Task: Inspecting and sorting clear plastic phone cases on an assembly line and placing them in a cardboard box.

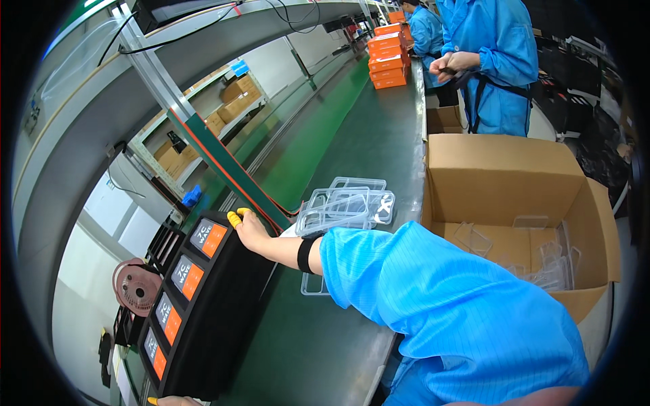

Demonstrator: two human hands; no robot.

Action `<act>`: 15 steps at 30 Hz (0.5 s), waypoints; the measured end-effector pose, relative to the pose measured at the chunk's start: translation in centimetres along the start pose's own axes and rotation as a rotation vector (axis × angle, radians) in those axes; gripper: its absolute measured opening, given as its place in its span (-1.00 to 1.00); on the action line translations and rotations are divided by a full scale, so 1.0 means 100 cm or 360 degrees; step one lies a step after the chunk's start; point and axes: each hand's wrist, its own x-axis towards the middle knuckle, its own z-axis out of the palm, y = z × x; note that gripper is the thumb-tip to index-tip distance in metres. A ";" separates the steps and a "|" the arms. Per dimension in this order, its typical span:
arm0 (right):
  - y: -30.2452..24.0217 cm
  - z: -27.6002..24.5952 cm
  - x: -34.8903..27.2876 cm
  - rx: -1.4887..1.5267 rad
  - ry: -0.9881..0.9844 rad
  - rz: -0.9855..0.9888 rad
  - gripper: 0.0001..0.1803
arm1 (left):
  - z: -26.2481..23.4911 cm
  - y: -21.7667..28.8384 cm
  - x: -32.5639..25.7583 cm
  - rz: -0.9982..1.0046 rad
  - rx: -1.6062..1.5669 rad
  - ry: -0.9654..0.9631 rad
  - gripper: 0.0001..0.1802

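A tall black tray stack (pixel 223 325) stands tilted at the left side of the green belt. Its top layer holds several grey-and-orange packs (pixel 183 277) in a row. My right hand (pixel 252 231), with yellow finger cots, grips the stack's far end, its arm stretched across the belt. At the lower edge of the picture, my left hand (pixel 177 401) is at the stack's near end; only a small part of it shows, with a yellow-tipped finger against the tray. Clear plastic cases (pixel 345 203) lie in a loose pile beside my right wrist.
An open cardboard box (pixel 504 159) with clear plastic pieces stands right of the belt. Orange boxes (pixel 388 61) are stacked farther along, near two co-workers in blue coats (pixel 501 81). A metal post (pixel 159 68) and a brown fan (pixel 137 287) stand at left.
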 end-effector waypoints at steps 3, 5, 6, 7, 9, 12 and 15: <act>0.009 -0.003 0.004 -0.0007 0.0012 -0.0168 -0.60 | 0.004 0.001 -0.005 0.0001 0.0009 -0.0021 -0.53; 0.012 -0.004 0.003 0.0048 -0.0050 -0.0215 -0.59 | 0.005 -0.002 -0.007 -0.0016 0.0023 -0.0032 -0.54; 0.011 -0.005 0.003 0.0048 -0.0056 -0.0220 -0.59 | 0.005 -0.004 -0.007 -0.0029 0.0037 -0.0037 -0.54; 0.011 -0.006 0.002 0.0120 -0.0074 -0.0192 -0.60 | 0.005 -0.006 -0.009 -0.0046 0.0041 -0.0049 -0.55; 0.012 -0.006 0.004 0.0199 -0.0090 -0.0167 -0.61 | 0.007 -0.011 -0.015 -0.0079 0.0045 -0.0085 -0.56; 0.011 -0.010 0.009 0.0242 -0.0329 0.0011 -0.61 | 0.007 -0.025 -0.020 -0.0155 0.0045 -0.0165 -0.57; -0.001 -0.011 -0.001 0.0185 -0.0022 0.0189 -0.56 | 0.003 -0.047 -0.032 -0.0283 0.0043 -0.0254 -0.58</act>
